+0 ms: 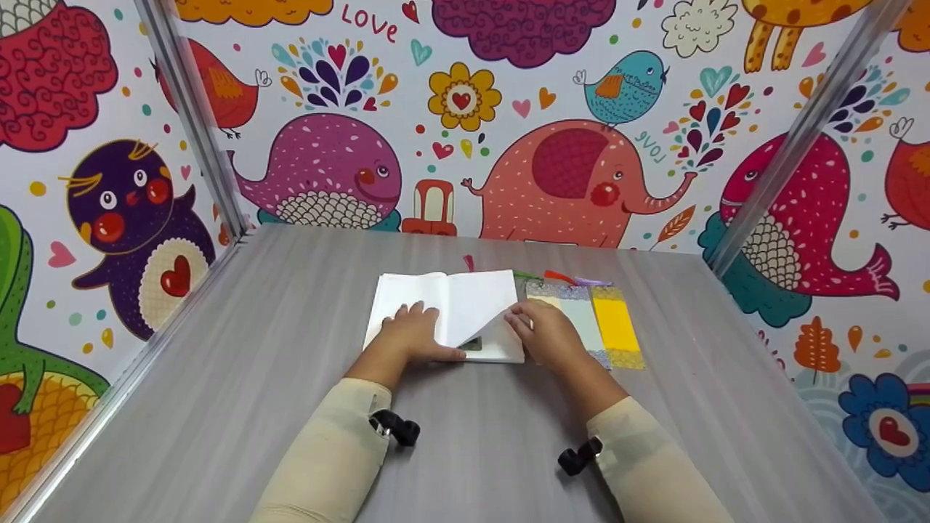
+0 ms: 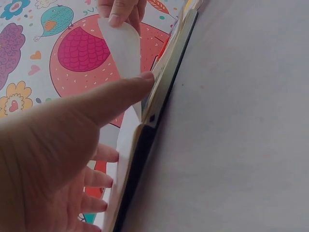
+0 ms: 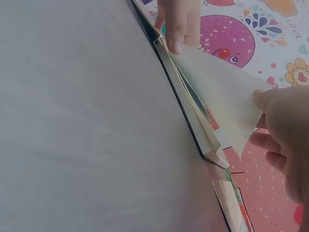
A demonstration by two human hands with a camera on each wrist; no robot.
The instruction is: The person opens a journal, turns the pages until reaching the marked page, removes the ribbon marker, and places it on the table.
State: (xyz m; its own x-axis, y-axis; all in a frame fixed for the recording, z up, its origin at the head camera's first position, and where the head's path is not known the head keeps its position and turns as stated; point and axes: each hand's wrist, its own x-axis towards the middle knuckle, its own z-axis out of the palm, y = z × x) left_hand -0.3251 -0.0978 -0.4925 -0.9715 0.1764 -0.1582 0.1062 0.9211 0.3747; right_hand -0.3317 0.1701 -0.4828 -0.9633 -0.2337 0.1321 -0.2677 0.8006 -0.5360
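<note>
An open book (image 1: 407,285) with white pages lies on the table. My left hand (image 1: 413,333) rests spread on its left page, the thumb reaching across the lower end of the fold. Between thumb and fingers, my right hand (image 1: 550,333) pinches the lower outer corner of a right-hand page (image 1: 478,306). That page is lifted and curls up, as the right wrist view also shows with the raised leaf (image 3: 219,92). Beneath it, part of a dark printed picture (image 1: 472,344) shows on the page below. A pink tassel (image 1: 468,263) sticks out past the book's top edge.
Right of the book lie decorated card strips: a yellow strip (image 1: 616,319), a pale blue-grey strip (image 1: 581,323) and a cream strip (image 1: 543,292) partly behind my right hand. Red (image 1: 559,277) and purple tassels (image 1: 594,282) lie at their tops. Patterned walls (image 1: 450,160) border the grey table (image 1: 465,443).
</note>
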